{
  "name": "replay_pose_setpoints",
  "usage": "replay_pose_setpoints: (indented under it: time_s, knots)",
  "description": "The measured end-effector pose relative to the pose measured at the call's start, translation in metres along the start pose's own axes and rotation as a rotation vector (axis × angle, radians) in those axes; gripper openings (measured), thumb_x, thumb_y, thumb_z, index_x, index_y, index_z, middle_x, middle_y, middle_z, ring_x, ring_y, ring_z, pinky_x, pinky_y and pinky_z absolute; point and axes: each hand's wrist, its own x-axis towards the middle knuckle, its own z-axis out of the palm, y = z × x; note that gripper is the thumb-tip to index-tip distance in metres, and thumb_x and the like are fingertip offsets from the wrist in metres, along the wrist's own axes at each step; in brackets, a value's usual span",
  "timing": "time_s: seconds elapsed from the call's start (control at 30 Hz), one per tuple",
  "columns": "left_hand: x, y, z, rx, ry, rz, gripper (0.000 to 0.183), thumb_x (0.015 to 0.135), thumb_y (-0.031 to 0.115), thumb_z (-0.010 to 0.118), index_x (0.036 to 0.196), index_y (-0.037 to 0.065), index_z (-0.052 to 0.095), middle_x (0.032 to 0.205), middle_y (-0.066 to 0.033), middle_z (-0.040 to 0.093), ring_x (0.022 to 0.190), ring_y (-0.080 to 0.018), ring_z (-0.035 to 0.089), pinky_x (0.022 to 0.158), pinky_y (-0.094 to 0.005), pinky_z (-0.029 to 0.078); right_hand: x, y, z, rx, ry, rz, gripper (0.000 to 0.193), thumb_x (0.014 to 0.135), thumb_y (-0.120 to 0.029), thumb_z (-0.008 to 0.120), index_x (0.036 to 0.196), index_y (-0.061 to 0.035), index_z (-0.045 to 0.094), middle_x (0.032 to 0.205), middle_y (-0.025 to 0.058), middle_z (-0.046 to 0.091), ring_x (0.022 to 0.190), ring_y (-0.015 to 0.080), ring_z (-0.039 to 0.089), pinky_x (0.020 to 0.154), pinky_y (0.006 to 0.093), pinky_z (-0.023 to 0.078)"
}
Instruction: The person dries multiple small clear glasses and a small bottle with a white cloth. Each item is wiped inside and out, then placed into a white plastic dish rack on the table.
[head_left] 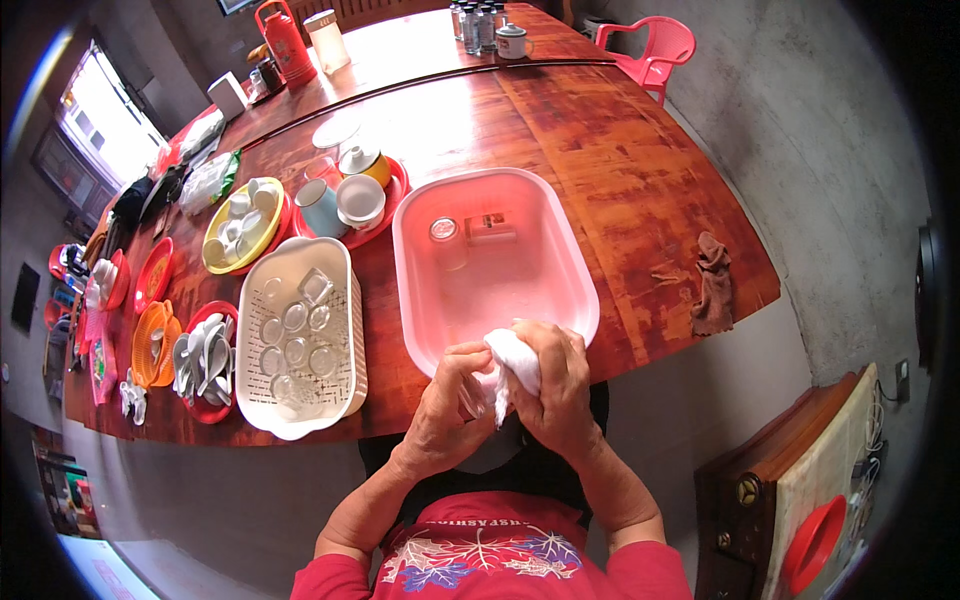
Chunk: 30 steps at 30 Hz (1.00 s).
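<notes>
Both my hands are close together at the near rim of a pink basin (500, 310). My right hand (556, 385) is closed round a bunched white cloth (514, 362). My left hand (446, 405) is wrapped round what looks like a small clear glass (476, 394), mostly hidden by fingers and cloth. Inside the basin, toward its far left, is a clear glass (445, 236); beside it lies a clear item with a reddish label (491, 228). Left of the basin, a white slotted basket (350, 352) contains several clear glasses (296, 352).
Beyond the basket are a yellow bowl (208, 255) of white cups and a red tray (402, 186) with mugs. White spoons (210, 358) fill a red dish at the left. A brown rag (712, 285) lies near the right table edge. A red thermos (287, 48) stands far back.
</notes>
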Motion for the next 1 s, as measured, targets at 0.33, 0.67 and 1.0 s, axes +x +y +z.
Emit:
replay_pose_setpoints:
  time_s: [0.33,0.67,1.0]
  knots:
    - [0.002,0.008,-0.006,0.076,-0.073,0.255,0.059,0.072,-0.003,0.073,0.122,0.005,0.043,0.125,-0.0189,0.048,0.112,-0.0342,0.052,0.088,-0.041,0.048,0.048,0.029,-0.021,0.811,-0.618,0.558,0.023,0.089,-0.017,0.055,0.107,-0.0026,0.054,0.094,0.006,0.06,0.087,0.011,0.057,0.074,0.0246,0.048]
    - [-0.004,0.007,0.011,-0.712,0.267,-0.211,0.066,0.07,-0.002,0.077,0.122,0.005,0.039,0.125,-0.0145,0.047,0.115,-0.0233,0.052,0.098,-0.0355,0.046,0.008,0.009,0.024,1.58,0.232,0.645,0.028,0.096,-0.013,0.043,0.122,-0.0018,0.047,0.115,0.0155,0.058,0.097,0.0194,0.061,0.083,0.0315,0.051]
    - [0.006,0.02,0.019,-1.012,0.404,-0.338,0.059,0.078,0.002,0.071,0.123,0.006,0.033,0.122,-0.0155,0.053,0.108,-0.0214,0.056,0.093,-0.034,0.048,-0.001,-0.018,0.02,0.202,0.377,-0.128,0.026,0.08,-0.002,0.061,0.102,-0.0038,0.047,0.117,0.0236,0.053,0.11,0.0373,0.053,0.094,0.0436,0.042]
